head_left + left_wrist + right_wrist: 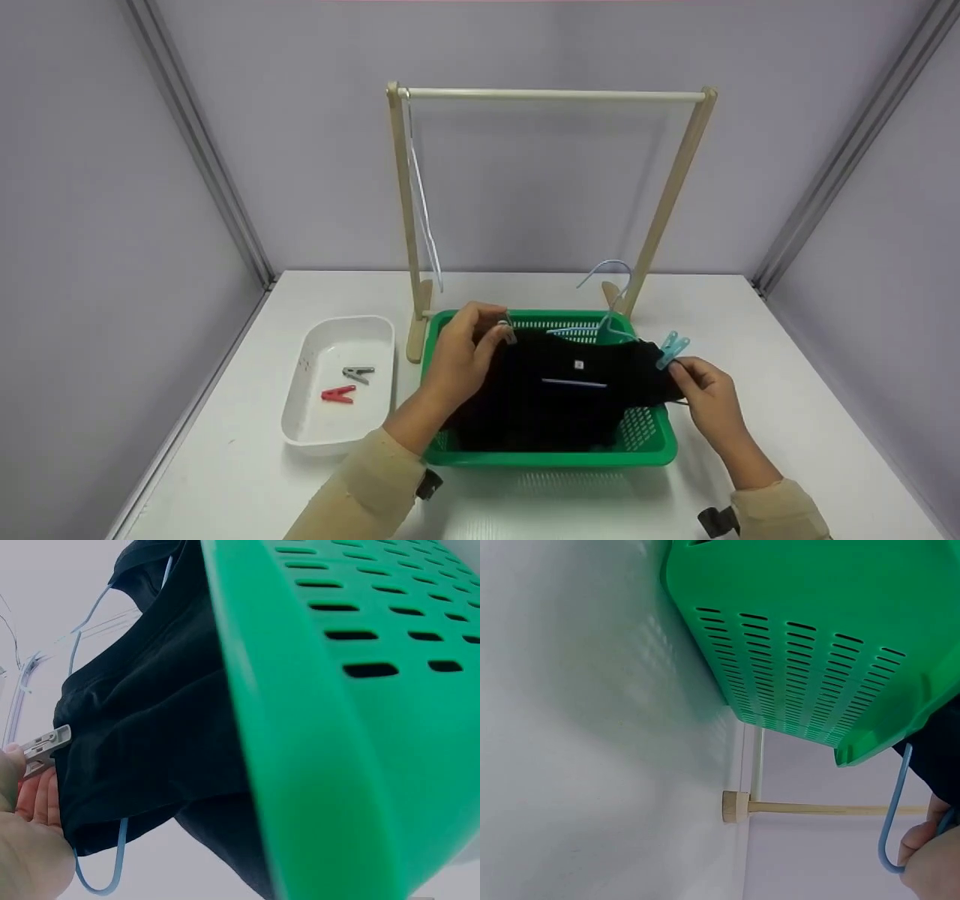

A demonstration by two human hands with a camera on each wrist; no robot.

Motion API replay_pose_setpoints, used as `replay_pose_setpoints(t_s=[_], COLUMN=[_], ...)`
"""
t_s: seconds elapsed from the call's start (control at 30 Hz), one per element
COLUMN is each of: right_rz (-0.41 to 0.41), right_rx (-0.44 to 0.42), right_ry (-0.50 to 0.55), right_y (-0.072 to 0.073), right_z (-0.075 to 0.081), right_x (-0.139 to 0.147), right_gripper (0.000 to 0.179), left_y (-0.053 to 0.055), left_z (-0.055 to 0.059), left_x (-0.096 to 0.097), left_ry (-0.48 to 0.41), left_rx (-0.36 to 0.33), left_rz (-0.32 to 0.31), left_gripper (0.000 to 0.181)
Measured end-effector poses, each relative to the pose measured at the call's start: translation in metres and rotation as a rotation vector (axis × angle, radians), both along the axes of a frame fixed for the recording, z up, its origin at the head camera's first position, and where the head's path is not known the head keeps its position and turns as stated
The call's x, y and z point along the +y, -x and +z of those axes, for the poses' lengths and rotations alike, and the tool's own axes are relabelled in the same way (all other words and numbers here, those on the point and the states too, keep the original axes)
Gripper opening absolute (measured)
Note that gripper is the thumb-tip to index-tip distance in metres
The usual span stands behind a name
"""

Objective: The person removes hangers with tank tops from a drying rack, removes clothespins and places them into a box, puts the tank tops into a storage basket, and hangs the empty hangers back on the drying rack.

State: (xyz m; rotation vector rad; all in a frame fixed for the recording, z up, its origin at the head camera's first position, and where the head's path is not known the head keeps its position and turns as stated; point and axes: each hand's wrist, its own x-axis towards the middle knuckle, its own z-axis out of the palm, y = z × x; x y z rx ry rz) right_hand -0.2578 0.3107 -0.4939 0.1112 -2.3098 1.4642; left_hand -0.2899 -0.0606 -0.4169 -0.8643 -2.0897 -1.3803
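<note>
A black shirt (525, 409) with a small white neck label lies over the green basket (555, 459), on a light blue wire hanger (615, 261) whose hook rises behind it. With thumb and fingers, my left hand (459, 358) pinches a grey clothespin (49, 744) that sits on the shirt's left shoulder edge. At the other shoulder, my right hand (712, 397) pinches the shirt's edge, just below a light blue clothespin (671, 350) clipped there. Looped hanger ends stick out of the shirt on both sides in the wrist views.
On the left stands a white tray (294, 409) holding a red clothespin (339, 394) and a grey clothespin (358, 373). Behind the basket rises a wooden rack (675, 180) with a pale rail (555, 95). A white hanger (424, 202) hangs at the rail's left end.
</note>
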Motion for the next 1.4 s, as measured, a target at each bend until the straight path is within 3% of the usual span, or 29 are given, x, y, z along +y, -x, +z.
replay_pose_setpoints(t_s=[0.17,0.6,0.93,1.4], right_rz=[-0.004,-0.01,-0.01,-0.012], right_rx=[-0.008,-0.012,-0.007,-0.024], right_ry=[-0.006,0.006,0.005,0.026], right_y=[0.0,-0.002,0.0,-0.003], right_z=[0.0,0.002,-0.001,0.005], right_x=[-0.001,-0.003,-0.001,-0.005], right_gripper=[0.021,0.021,0.022,0.021], left_y=[0.001,0.0,-0.003,-0.008], left_z=[0.003,0.003,0.008,0.013], left_x=[-0.002,-0.006,-0.013,-0.032], left_ry=[-0.049,-0.032,0.021,-0.014], left_rx=[0.016,0.004,0.089,0.248], left_rz=[0.014,0.013,0.048,0.111], left_gripper=[0.021,0.028,0.034,0.041])
